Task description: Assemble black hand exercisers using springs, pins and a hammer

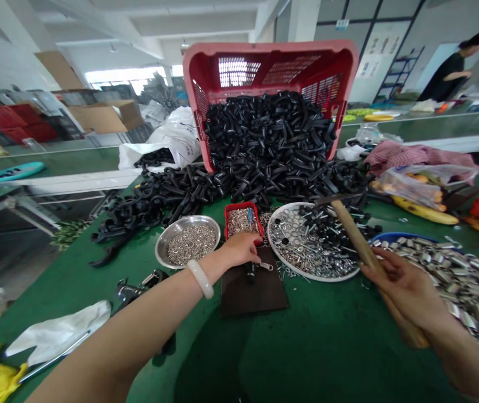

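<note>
My right hand (403,285) is wrapped round the wooden handle of a hammer (354,232), its thin metal head raised over a white tray (273,249) of screws, rings and black knobs. With fingers pinched, my left hand (241,249) reaches over a dark flat plate (251,296). Just under those fingertips a small black part (251,274) stands on the plate, a coil spring (266,266) jutting from its right side. Directly behind is a small red tray (228,215) of metal pins. A steel bowl (159,252) of small rings lies left of my left hand.
A tipped red crate (270,49) spills black curved parts (273,140) across the table's back. Metal sleeves (470,280) fill a blue-rimmed tray at right. A white glove (63,330) and yellow-handled tool (1,372) lie front left. A person (445,73) is at far right.
</note>
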{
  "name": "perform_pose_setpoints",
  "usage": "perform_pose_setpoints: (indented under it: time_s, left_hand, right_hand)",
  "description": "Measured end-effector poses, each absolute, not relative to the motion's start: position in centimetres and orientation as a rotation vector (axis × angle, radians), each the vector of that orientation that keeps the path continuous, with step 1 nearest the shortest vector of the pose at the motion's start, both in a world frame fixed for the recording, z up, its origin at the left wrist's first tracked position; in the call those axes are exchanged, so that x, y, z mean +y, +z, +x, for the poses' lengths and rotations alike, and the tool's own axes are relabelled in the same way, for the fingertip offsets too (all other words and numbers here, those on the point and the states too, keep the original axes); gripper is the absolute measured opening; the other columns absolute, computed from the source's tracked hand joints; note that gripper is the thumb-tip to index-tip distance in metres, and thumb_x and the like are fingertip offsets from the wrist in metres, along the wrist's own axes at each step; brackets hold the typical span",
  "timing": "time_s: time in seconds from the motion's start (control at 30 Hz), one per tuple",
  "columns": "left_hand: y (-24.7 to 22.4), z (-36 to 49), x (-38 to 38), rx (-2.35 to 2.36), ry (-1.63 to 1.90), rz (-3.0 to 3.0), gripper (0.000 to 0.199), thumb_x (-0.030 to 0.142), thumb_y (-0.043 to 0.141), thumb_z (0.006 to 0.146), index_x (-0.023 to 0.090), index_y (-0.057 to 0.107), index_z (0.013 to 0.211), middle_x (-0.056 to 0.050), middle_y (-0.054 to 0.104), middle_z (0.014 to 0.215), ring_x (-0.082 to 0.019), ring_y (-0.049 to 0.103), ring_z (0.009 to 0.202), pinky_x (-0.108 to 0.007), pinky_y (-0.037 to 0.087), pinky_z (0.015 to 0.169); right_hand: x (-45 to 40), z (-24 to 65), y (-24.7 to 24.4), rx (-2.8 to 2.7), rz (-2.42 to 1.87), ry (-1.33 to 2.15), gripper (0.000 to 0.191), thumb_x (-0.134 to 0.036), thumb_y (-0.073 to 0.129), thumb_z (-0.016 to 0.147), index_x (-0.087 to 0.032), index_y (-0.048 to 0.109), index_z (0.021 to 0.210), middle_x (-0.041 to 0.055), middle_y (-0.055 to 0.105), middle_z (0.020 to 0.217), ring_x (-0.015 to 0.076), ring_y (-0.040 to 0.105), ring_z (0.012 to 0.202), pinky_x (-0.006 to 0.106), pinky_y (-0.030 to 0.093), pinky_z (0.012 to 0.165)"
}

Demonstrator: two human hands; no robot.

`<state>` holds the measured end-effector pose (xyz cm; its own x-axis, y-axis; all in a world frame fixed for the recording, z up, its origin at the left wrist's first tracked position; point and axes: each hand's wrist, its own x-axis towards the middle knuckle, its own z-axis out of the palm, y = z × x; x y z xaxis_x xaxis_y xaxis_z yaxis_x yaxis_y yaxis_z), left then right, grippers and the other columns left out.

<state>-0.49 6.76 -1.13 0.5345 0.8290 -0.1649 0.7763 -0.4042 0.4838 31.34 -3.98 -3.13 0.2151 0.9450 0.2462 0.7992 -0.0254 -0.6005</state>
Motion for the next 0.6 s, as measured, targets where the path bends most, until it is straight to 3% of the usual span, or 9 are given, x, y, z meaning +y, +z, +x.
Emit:
perform_pose_setpoints:
  time_s: [0.07, 0.13, 0.2, 0.33, 0.47, 0.6]
  left_hand:
    - [-1.8, -2.0, 5.7, 1.338, 0.297, 2.264, 0.049, 0.044, 0.065, 0.064, 0.021, 0.055, 0.105, -0.001, 0.065, 0.090, -0.016, 0.060, 0.078, -0.026, 0.043, 0.069]
    - [-2.6, -3.5, 4.5, 1.339, 0.382, 2.348, 0.063, 0.056, 0.063, 0.060, 0.020, 0.053, 0.111, -0.006, 0.060, 0.106, -0.020, 0.056, 0.092, -0.030, 0.042, 0.079]
    - [-3.5, -4.5, 3.3, 1.321, 0.343, 2.431, 0.075, 0.062, 0.064, 0.054, 0.018, 0.051, 0.114, -0.009, 0.055, 0.115, -0.025, 0.050, 0.103, -0.035, 0.037, 0.088]
    - [-5.0, -4.7, 2.1, 1.457, 0.354, 2.435, 0.071, 0.066, 0.058, 0.056, 0.017, 0.055, 0.106, -0.010, 0.056, 0.110, -0.026, 0.049, 0.100, -0.035, 0.038, 0.086]
    - [-5.6, -4.1, 1.8, 1.616, 0.461, 2.383, 0.066, 0.069, 0.057, 0.055, 0.020, 0.057, 0.099, -0.007, 0.057, 0.103, -0.025, 0.050, 0.094, -0.036, 0.039, 0.081]
    - [-5.6, -4.0, 1.8, 1.622, 0.487, 2.368, 0.065, 0.068, 0.058, 0.052, 0.020, 0.057, 0.096, -0.006, 0.057, 0.101, -0.025, 0.050, 0.092, -0.036, 0.039, 0.080]
  right_hand:
    - [-6.1, 29.2, -3.2, -1.434, -1.651, 0.578, 0.065, -0.052, 0.052, 0.074, -0.020, 0.034, 0.127, 0.0079, 0.066, 0.092, 0.0212, 0.064, 0.072, 0.030, 0.054, 0.059]
    - [-7.8, 27.4, -3.3, -1.474, -1.505, 0.802, 0.066, -0.047, 0.047, 0.079, -0.025, 0.019, 0.135, 0.0065, 0.064, 0.093, 0.0161, 0.061, 0.056, 0.028, 0.052, 0.044]
    - [-8.8, 26.0, -3.4, -1.661, -1.474, 0.838, 0.062, -0.041, 0.042, 0.083, -0.030, 0.014, 0.137, 0.0048, 0.064, 0.093, 0.0132, 0.057, 0.048, 0.026, 0.050, 0.040]
    - [-8.8, 24.4, -3.8, -2.142, -1.520, 0.368, 0.051, -0.030, 0.039, 0.086, -0.032, 0.026, 0.136, 0.0061, 0.063, 0.101, 0.0192, 0.064, 0.076, 0.031, 0.054, 0.064]
    - [-8.1, 23.3, -3.5, -2.447, -1.524, 0.092, 0.050, -0.023, 0.033, 0.087, -0.032, 0.026, 0.136, 0.0049, 0.064, 0.085, 0.0184, 0.063, 0.065, 0.032, 0.054, 0.060]
    - [-8.6, 22.7, -2.7, -2.390, -1.432, 0.082, 0.055, -0.023, 0.035, 0.088, -0.030, 0.016, 0.139, 0.0075, 0.063, 0.100, 0.0179, 0.064, 0.076, 0.030, 0.053, 0.070]
